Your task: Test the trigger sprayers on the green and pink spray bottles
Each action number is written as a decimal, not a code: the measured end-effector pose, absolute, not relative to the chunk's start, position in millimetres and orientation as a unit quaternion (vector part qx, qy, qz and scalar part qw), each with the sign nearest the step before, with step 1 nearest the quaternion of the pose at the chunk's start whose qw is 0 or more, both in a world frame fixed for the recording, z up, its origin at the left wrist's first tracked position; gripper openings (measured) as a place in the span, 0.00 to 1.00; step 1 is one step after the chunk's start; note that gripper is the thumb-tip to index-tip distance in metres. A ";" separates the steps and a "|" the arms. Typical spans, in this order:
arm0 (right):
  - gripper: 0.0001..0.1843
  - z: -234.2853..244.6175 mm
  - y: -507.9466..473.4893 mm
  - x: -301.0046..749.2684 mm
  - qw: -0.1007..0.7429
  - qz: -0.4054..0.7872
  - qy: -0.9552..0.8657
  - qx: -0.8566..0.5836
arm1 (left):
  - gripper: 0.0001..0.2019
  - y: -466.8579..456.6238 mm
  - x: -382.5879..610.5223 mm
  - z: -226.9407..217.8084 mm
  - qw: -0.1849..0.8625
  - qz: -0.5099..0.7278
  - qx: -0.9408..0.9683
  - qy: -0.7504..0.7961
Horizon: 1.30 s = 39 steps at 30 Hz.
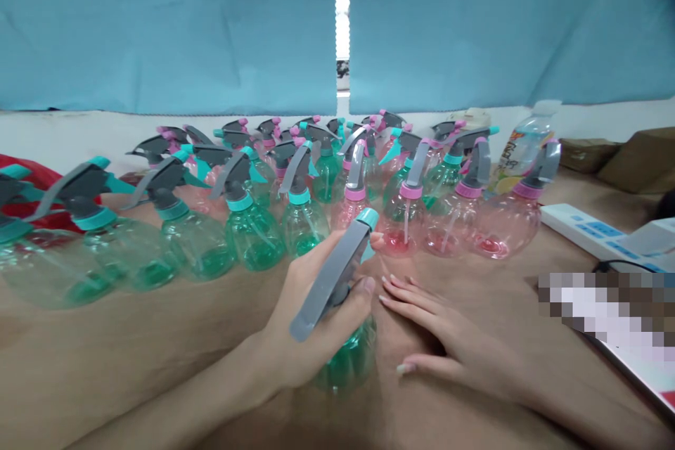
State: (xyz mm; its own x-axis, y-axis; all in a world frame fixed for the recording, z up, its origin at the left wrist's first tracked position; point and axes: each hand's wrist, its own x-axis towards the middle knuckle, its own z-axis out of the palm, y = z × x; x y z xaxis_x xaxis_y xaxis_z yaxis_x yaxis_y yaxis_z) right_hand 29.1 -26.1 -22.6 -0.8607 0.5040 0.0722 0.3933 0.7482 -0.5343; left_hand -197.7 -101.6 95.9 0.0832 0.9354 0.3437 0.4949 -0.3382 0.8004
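My left hand [311, 309] is wrapped round the neck of a green spray bottle [348, 362] with a grey trigger head and a turquoise nozzle. The bottle stands close in front of me; its collar is hidden by my fingers. To its right, my right hand [440, 334] lies flat on the brown table [211, 358], fingers stretched out and holding nothing. Just beyond my hands stands a row of similar bottles, among them a green spray bottle [256, 239] with a turquoise collar and a pink spray bottle [403, 225] with a pink collar.
More green and pink spray bottles crowd behind the front row. A labelled clear drink bottle [527, 140] stands at the back right, near brown boxes [638, 158]. A white power strip [590, 228] and a partly pixelated device lie at the right. Blue curtains [169, 28] hang behind.
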 end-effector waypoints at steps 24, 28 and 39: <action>0.43 -23.2 -25.6 30.0 0.112 0.257 -0.930 -0.239 | 0.11 -99.8 -197.7 93.8 0.280 0.441 0.680 0.514; 0.43 -22.4 -26.1 30.2 0.116 0.262 -0.928 -0.238 | 0.12 -100.4 -197.8 94.1 0.282 0.439 0.675 0.521; 0.43 -22.7 -26.9 29.7 0.102 0.247 -0.931 -0.248 | 0.06 -102.2 -199.6 99.1 0.269 0.433 0.686 0.518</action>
